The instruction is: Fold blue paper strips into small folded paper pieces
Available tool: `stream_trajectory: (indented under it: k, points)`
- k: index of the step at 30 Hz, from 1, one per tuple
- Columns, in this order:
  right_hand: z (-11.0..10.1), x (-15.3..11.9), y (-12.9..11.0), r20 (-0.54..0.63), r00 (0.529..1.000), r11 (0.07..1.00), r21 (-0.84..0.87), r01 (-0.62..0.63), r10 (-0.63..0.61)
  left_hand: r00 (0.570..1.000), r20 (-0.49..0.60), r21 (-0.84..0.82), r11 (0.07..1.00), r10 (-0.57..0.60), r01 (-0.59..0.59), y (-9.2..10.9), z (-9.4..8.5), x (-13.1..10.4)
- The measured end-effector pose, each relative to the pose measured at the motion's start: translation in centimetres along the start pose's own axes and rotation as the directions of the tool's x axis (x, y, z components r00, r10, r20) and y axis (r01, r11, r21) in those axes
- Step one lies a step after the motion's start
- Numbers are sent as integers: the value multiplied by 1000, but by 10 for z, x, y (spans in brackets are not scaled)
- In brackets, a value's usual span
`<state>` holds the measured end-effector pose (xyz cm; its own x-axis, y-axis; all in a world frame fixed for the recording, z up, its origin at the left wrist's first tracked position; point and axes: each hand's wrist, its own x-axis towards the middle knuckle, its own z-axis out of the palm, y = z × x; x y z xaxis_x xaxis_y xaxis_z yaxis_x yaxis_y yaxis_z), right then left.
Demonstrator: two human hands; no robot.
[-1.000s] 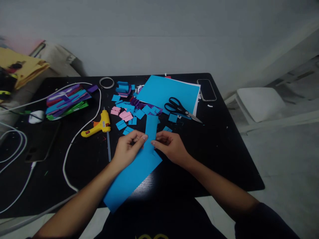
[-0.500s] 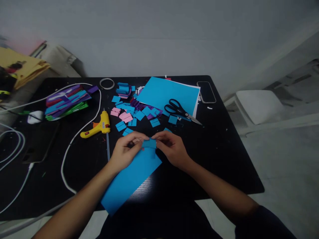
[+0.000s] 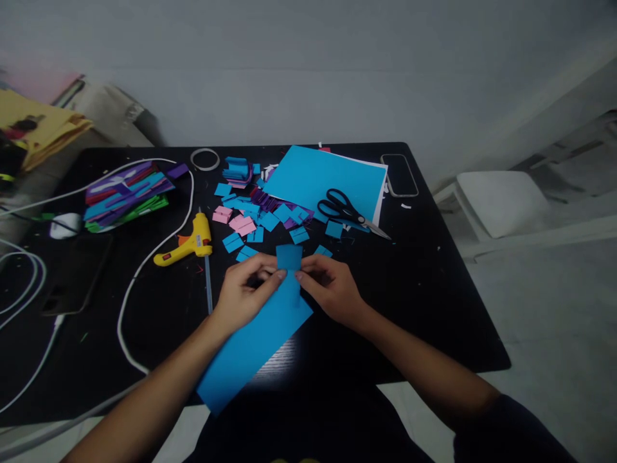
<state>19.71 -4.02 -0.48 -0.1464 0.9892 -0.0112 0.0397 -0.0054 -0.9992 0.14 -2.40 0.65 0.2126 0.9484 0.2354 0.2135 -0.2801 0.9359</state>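
At the far left of the black table [image 3: 409, 289], a dark phone [image 3: 80, 273] is lying with a white plug at its near end, and a small white object [image 3: 65, 225] is resting just beyond it. A bundle of coloured paper [image 3: 128, 196] is lying farther back, and a white cable [image 3: 126, 308] is curving around its right side towards me. Next, a yellow glue gun [image 3: 195, 243] is lying on its side, its glue stick [image 3: 208, 283] pointing my way; a grey ring [image 3: 205, 169] is lying behind it.

At centre, my left hand [image 3: 248, 289] is pinching the left edge of a blue strip [image 3: 289, 257] between thumb and fingers. The strip's upper part is standing out beyond my fingertips, while its lower part is overlapping a large blue sheet [image 3: 255, 341] slanting across the table. My right hand [image 3: 332, 286] is pinching the opposite edge in the same manner.

Beyond my hands, pink pieces [image 3: 242, 224] and small blue pieces [image 3: 268, 221] are lying scattered. To their right, black-handled scissors [image 3: 360, 220] are resting partly on a blue sheet with white beneath [image 3: 328, 177]. A second phone [image 3: 400, 175] is lying near the far right corner.
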Motion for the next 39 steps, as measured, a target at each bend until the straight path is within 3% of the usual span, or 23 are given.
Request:
stream_trajectory:
  k: [15,20,26,30,35,39]
  points:
    - [-1,2,-7,10,1000,992,123,11,-12,994,103,-131,990,-40,54,3,-7,1]
    - [-3,3,-8,23,1000,991,132,-9,6,990,139,-66,998,28,-19,6,-9,3]
    - [-6,4,-8,61,998,987,162,-23,13,980,106,41,983,171,-177,4,-10,1]
    - [-4,5,-4,65,996,982,172,-74,64,972,92,80,972,214,-222,4,-10,1]
    - [-1,5,0,32,997,982,173,-74,70,970,107,76,971,218,-227,6,-10,0]
    - [0,3,-1,-12,999,988,149,-50,53,993,30,64,992,111,-113,7,-6,-2]
